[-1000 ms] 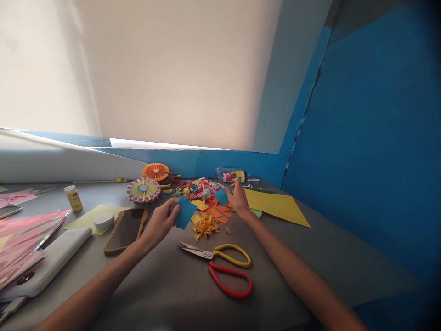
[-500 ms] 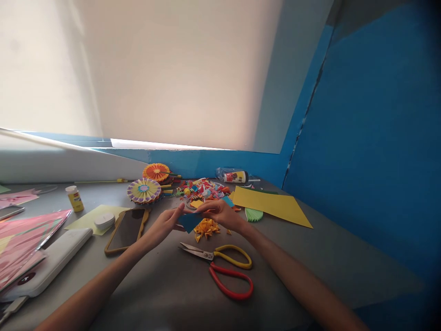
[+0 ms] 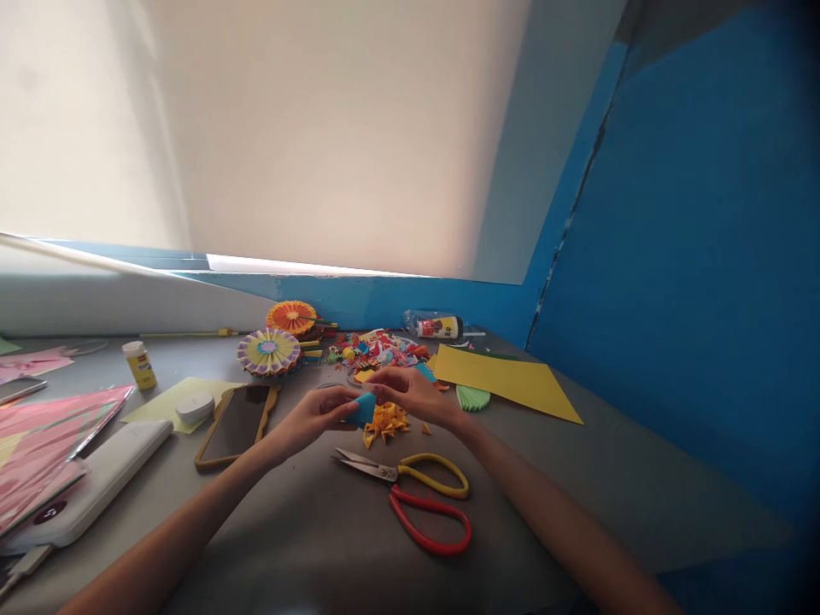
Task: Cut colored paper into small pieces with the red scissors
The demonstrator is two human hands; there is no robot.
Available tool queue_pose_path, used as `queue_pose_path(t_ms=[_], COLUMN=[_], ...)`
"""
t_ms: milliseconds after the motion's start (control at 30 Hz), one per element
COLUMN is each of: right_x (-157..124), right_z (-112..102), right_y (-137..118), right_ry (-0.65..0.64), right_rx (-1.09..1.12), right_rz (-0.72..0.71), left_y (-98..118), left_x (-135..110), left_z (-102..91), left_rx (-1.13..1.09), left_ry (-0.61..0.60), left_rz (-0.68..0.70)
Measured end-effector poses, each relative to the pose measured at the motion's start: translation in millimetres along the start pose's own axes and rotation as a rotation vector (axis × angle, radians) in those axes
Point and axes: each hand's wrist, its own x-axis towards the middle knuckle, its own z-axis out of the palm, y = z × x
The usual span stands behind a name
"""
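A small blue paper piece is pinched between my left hand and my right hand, held just above the grey table. Both hands have their fingers closed on it, meeting over an orange and yellow folded paper shape. Behind the hands lies a heap of coloured paper scraps. Scissors with a yellow and a red handle lie open on the table just in front of my hands.
A phone in a tan case lies left of my hands, beside a white round object and a white power bank. Two pleated paper rosettes, a glue bottle, a yellow sheet and a lying bottle stand further back.
My right hand came back from the scrap heap to join my left. The blue paper, held flat in my left hand before, is now gathered smaller between both hands.
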Motion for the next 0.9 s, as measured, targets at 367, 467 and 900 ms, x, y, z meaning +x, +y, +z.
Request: queue_pose_path(t_ms=[367,467,900], right_x=[2,1,1], right_z=[14,15,13], right_y=[4,3,1], right_ry=[0.124,0.131,0.127], right_rx=[0.043,0.07,-0.055], right_rz=[0.01,0.018,0.069], left_y=[-4,-4,-3], left_x=[0,0,-1], left_z=[0.4,0.8,1.7], left_rx=[-0.061,-0.05,0.017], left_ry=[-0.018,-0.03,-0.089], left_rz=[-0.034,-0.038,-0.023])
